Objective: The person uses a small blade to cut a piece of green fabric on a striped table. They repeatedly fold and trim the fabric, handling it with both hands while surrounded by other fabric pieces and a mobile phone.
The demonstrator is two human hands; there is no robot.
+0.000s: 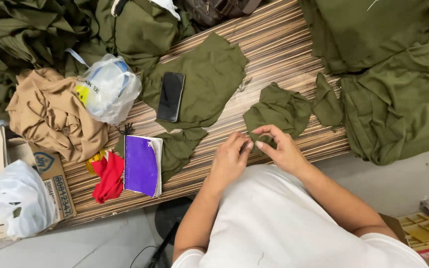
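Olive cloth piece (276, 111), crumpled

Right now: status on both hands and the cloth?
Left hand and right hand both pinching small olive cloth piece at table edge. Nothing between them.
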